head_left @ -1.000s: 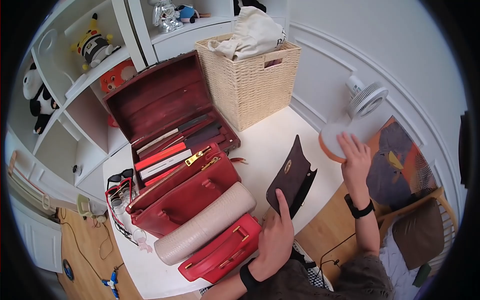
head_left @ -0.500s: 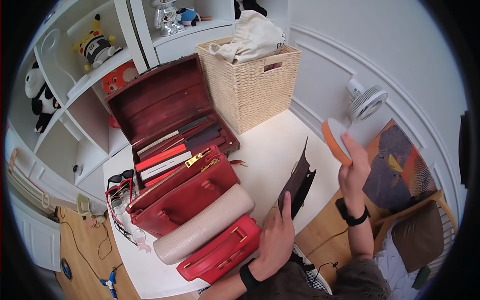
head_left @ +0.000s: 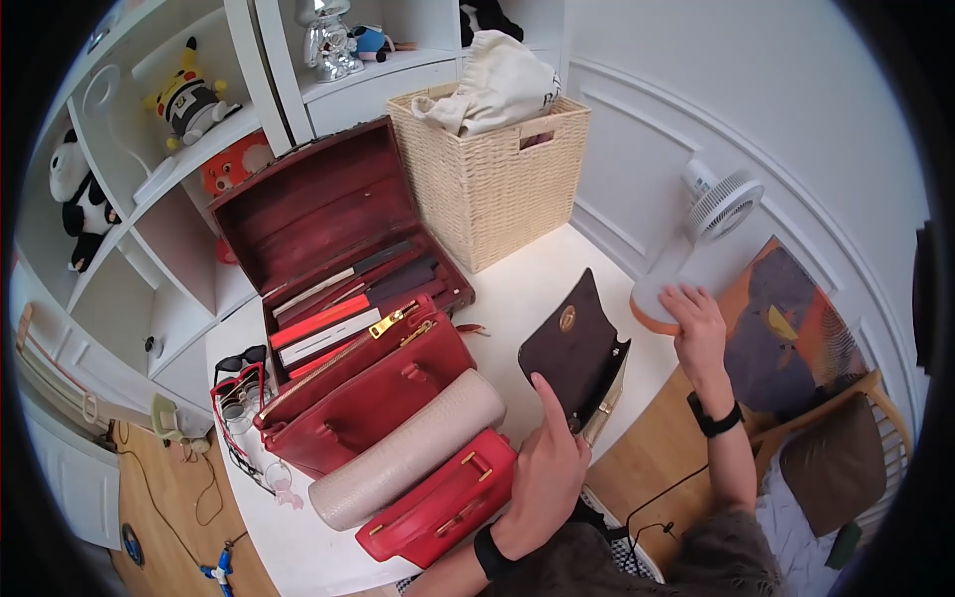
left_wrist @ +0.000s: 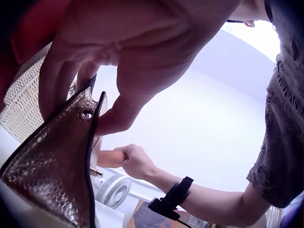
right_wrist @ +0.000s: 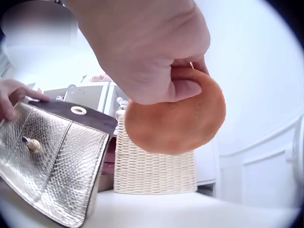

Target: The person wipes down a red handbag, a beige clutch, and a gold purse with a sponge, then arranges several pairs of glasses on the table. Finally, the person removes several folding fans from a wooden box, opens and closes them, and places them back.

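My left hand [head_left: 548, 478] grips a small gold, snake-textured bag [right_wrist: 61, 156] by one end, index finger extended along its raised dark flap [head_left: 567, 343]. In the left wrist view the thumb [left_wrist: 116, 118] and fingers pinch the bag's side [left_wrist: 57, 156]. A metal turn clasp [right_wrist: 32, 145] shows on its front. My right hand [head_left: 704, 343] pinches a round pad, orange on one side [right_wrist: 178, 118] and white on the other [head_left: 662, 284], held in the air right of the bag and not touching it.
On the white table [head_left: 557, 298] are an open dark-red chest [head_left: 318, 204], a woven basket [head_left: 487, 189], a large red bag [head_left: 373, 393], a beige roll [head_left: 408, 448], a small red bag [head_left: 443, 497] and several glasses [head_left: 239, 398]. A white fan [head_left: 726, 204] stands beyond.
The bag's flap has swung away from edge-on, so its dark inner face shows broadly and gold shows at its lower edge. The pad has turned and dropped slightly with my right hand.
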Action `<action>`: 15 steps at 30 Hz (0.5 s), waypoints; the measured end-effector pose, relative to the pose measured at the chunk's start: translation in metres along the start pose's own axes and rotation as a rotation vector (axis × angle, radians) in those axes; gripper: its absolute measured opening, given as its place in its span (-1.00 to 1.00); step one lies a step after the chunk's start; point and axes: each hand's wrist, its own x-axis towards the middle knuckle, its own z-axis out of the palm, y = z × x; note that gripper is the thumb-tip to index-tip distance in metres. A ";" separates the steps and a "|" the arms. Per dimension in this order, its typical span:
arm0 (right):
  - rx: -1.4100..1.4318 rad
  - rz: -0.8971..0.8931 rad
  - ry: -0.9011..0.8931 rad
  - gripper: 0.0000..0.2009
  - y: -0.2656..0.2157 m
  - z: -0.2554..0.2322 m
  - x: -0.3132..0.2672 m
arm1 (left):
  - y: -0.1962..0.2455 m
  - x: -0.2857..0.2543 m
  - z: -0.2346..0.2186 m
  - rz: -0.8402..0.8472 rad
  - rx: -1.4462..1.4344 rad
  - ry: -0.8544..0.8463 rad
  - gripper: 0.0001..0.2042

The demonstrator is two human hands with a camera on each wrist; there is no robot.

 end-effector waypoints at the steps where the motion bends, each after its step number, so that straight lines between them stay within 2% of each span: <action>1: -0.003 -0.008 0.004 -0.45 -0.004 -0.002 0.000 | 0.000 0.001 0.001 0.001 -0.003 0.009 -0.04; 3: 0.407 0.354 0.101 -0.45 -0.032 -0.011 -0.007 | -0.001 -0.002 0.008 -0.078 0.038 -0.005 -0.05; 4: 0.409 0.353 0.101 -0.45 -0.052 -0.019 -0.002 | -0.002 0.000 0.011 -0.079 0.039 -0.003 -0.05; 6: 0.659 0.284 0.170 -0.45 -0.095 -0.036 0.006 | -0.005 0.002 0.019 -0.025 0.022 0.046 -0.05; 8: 0.601 -0.126 0.175 -0.47 -0.110 -0.038 0.007 | -0.004 0.000 0.023 0.018 0.046 0.045 -0.11; 9: 0.625 -0.301 0.110 -0.51 -0.110 -0.042 0.004 | -0.006 -0.002 0.024 0.062 0.065 0.048 -0.17; 10: 0.630 -0.304 0.112 -0.51 -0.111 -0.040 -0.001 | -0.009 -0.003 0.022 0.059 0.070 0.052 -0.17; 12: 0.820 -0.397 0.082 -0.55 -0.108 -0.033 -0.013 | -0.016 -0.004 0.018 0.242 0.074 0.048 -0.22; 13: 0.859 -0.392 0.088 -0.58 -0.102 -0.031 -0.018 | -0.010 -0.003 0.011 0.240 0.072 0.050 -0.22; 14: 0.858 -0.394 0.084 -0.58 -0.093 -0.030 -0.022 | -0.001 -0.002 0.001 0.041 -0.048 0.019 -0.26; 15: 0.711 -0.415 0.027 -0.56 -0.082 -0.029 -0.026 | 0.005 0.000 -0.004 -0.157 -0.169 -0.015 -0.28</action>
